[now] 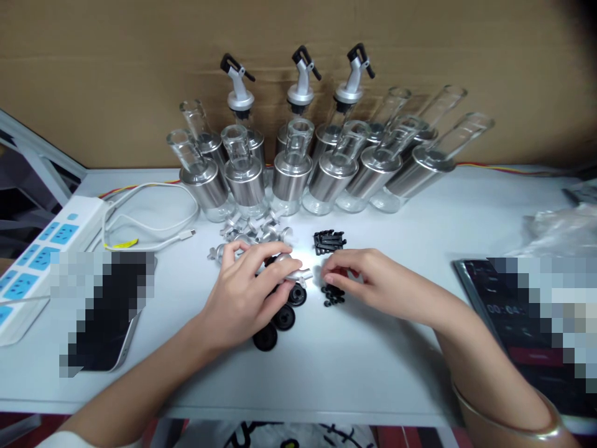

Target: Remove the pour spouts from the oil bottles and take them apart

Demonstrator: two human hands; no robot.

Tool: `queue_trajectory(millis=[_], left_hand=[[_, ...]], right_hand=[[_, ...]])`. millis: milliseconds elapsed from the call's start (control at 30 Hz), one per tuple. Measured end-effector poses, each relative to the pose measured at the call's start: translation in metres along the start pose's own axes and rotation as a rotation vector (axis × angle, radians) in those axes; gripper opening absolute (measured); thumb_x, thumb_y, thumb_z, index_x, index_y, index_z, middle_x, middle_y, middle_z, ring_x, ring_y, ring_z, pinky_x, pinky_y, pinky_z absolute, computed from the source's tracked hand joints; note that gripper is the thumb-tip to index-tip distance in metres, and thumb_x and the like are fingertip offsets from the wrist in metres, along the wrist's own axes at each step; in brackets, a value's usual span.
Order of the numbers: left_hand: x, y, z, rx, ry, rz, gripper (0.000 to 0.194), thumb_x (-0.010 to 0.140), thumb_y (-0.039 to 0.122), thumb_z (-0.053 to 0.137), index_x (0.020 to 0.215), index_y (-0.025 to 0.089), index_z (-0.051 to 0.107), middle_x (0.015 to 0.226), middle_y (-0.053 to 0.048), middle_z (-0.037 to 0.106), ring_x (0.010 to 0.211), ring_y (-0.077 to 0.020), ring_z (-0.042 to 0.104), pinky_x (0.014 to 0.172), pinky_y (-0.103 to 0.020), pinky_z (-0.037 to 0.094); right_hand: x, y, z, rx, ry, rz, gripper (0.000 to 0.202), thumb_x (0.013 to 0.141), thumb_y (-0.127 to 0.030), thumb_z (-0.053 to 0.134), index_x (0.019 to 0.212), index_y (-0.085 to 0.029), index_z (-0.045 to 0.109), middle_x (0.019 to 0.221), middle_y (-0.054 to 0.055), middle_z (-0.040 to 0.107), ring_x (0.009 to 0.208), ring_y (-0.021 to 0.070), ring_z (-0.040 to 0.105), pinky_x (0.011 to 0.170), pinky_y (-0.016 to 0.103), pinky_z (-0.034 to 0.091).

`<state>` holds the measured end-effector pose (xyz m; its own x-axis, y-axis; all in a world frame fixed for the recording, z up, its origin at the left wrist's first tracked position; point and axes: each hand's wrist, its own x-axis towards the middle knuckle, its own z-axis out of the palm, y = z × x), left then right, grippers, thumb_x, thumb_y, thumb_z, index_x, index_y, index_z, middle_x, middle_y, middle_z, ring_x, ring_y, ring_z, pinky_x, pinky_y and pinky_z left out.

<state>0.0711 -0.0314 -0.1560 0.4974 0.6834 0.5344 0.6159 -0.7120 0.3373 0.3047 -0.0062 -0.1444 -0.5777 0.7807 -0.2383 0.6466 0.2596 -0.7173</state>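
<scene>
My left hand [252,289] is closed around a silver pourer spout [301,274], whose narrow end sticks out to the right of the fingers. Several black round caps [284,317] lie beneath and in front of that hand. More silver spouts [254,229] are piled just behind it. My right hand [352,274] has its fingers pinched together over a small heap of black parts [333,295]; whatever is between the fingertips is hidden. Behind the right hand lies a bundle of black levers [329,242].
Glass bottles with metal sleeves [291,174] stand in rows at the back, and three carry pourers [301,87]. A power strip [44,255], white cable [153,186] and phone [112,311] are on the left. At right are a dark device [494,305] and clear plastic [564,227].
</scene>
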Motion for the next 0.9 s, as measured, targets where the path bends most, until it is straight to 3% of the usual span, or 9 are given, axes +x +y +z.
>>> queue_trajectory(millis=[167,433,767,900], left_hand=[[0.0006,0.0004,-0.0006,0.006,-0.003,0.000,0.017,0.093,0.012,0.049,0.106,0.022,0.052,0.109,-0.007,0.064,0.092,-0.0169,0.063,0.086,-0.036,0.033],[0.0008,0.0003,-0.0007,-0.001,-0.004,-0.005,0.017,0.092,0.012,0.050,0.105,0.021,0.054,0.110,-0.006,0.065,0.094,-0.0179,0.064,0.086,-0.036,0.033],[0.0005,0.0002,-0.0009,-0.001,-0.002,0.000,0.017,0.092,0.011,0.050,0.106,0.021,0.054,0.110,-0.007,0.064,0.093,-0.0179,0.064,0.087,-0.037,0.033],[0.0005,0.0001,-0.0009,0.003,-0.010,-0.002,0.017,0.092,0.011,0.050,0.106,0.021,0.054,0.110,-0.007,0.064,0.094,-0.0181,0.064,0.087,-0.037,0.033]], right_hand=[[0.0008,0.0013,0.0010,-0.043,-0.045,-0.004,0.035,0.095,-0.034,0.043,0.070,-0.017,0.061,0.067,0.002,0.061,0.061,0.0143,0.049,0.061,0.027,0.037],[-0.0010,-0.0007,0.0016,-0.025,-0.066,0.013,0.037,0.095,-0.036,0.044,0.066,-0.017,0.059,0.063,0.001,0.059,0.058,0.0130,0.046,0.057,0.027,0.035],[-0.0023,-0.0027,0.0005,0.007,-0.121,0.040,0.034,0.094,-0.036,0.045,0.069,-0.017,0.059,0.068,0.002,0.063,0.062,0.0141,0.051,0.062,0.028,0.039],[-0.0003,-0.0043,0.0020,0.007,-0.074,-0.002,0.032,0.093,-0.034,0.047,0.070,-0.017,0.062,0.070,0.003,0.063,0.064,0.0149,0.052,0.064,0.028,0.040]])
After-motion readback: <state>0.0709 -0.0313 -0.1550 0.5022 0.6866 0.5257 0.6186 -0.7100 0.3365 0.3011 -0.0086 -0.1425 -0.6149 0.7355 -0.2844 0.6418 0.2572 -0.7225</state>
